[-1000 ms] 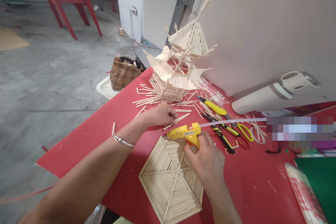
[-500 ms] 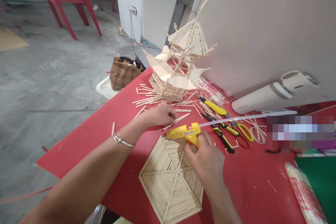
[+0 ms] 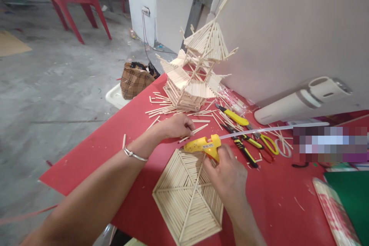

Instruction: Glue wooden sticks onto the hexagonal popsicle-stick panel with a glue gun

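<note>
My right hand (image 3: pixel 229 169) grips a yellow hot glue gun (image 3: pixel 203 144) by its handle, and a long clear glue stick (image 3: pixel 268 128) runs out of its back. The nozzle points left, over the far corner of a hexagonal panel (image 3: pixel 187 196) made of thin wooden sticks. Just beyond that panel, my left hand (image 3: pixel 180 126) is closed, its fingertips pinching a wooden stick (image 3: pixel 200 128) close to the tabletop. The fingers partly hide this stick. A silver bangle (image 3: pixel 135 155) circles my left wrist.
A pagoda model of sticks (image 3: pixel 190 84) stands at the back among loose sticks. A utility knife (image 3: pixel 233 116), pliers (image 3: pixel 245 152) and a white tumbler (image 3: pixel 288 105) lie right of it on the red table (image 3: pixel 276 200). A packet of sticks (image 3: pixel 334 211) sits at the right edge.
The glue gun and my right hand have shifted very slightly to the right. My left hand stays in place with the stick.
</note>
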Tool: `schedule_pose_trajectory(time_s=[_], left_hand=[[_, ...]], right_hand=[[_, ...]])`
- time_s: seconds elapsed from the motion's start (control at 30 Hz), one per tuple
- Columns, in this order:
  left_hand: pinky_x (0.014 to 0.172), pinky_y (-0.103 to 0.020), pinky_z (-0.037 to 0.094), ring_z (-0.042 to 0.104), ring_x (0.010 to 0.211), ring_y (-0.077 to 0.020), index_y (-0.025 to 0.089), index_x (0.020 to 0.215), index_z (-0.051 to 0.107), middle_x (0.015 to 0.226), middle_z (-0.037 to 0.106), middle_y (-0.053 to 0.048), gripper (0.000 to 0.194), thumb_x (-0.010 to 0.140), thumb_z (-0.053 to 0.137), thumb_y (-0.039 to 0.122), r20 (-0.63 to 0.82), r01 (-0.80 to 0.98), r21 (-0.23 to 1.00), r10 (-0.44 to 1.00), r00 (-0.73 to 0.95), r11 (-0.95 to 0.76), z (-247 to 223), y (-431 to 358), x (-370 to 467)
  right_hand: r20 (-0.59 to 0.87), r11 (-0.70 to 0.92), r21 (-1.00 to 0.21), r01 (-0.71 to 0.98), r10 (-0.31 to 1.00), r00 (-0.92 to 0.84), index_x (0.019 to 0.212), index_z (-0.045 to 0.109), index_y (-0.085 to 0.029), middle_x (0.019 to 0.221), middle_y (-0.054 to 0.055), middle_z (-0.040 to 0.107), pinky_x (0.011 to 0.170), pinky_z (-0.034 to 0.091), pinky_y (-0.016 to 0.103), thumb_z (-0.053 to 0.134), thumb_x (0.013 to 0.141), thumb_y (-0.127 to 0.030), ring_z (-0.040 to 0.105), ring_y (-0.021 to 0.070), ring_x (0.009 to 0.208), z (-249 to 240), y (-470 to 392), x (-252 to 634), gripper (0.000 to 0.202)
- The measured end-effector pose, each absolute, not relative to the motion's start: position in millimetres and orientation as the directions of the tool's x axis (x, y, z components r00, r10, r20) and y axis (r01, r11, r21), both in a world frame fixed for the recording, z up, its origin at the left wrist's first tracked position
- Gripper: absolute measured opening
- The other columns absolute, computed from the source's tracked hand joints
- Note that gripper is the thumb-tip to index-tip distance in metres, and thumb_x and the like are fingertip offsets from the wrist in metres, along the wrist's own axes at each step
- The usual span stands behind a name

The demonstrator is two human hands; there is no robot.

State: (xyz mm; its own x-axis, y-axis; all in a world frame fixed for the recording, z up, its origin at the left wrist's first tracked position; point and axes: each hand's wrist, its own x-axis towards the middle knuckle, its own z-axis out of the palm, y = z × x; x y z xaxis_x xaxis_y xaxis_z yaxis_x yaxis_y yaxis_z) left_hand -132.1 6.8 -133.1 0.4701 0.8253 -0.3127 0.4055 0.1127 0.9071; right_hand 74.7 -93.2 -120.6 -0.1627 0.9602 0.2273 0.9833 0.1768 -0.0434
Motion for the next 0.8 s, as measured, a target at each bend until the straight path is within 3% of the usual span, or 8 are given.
schedule_pose_trajectory(time_s=[0.8], left_hand=[[0.054,-0.027,0.038,0.049,0.052,-0.0108,0.014,0.073,0.069,0.055,0.057,0.002,0.007,0.069,0.065,0.017,-0.329,0.343,0.924,0.806,0.491,0.169,-132.0,6.1,-132.4]], right_hand=[[0.245,0.128,0.033,0.991,0.961,-0.132,0.092,0.061,-0.019,0.094,0.003,0.066,0.056,0.025,0.026,0.057,0.085,-0.027,0.056,0.0149,0.070,-120.7,-94.6,93.7,0.011]])
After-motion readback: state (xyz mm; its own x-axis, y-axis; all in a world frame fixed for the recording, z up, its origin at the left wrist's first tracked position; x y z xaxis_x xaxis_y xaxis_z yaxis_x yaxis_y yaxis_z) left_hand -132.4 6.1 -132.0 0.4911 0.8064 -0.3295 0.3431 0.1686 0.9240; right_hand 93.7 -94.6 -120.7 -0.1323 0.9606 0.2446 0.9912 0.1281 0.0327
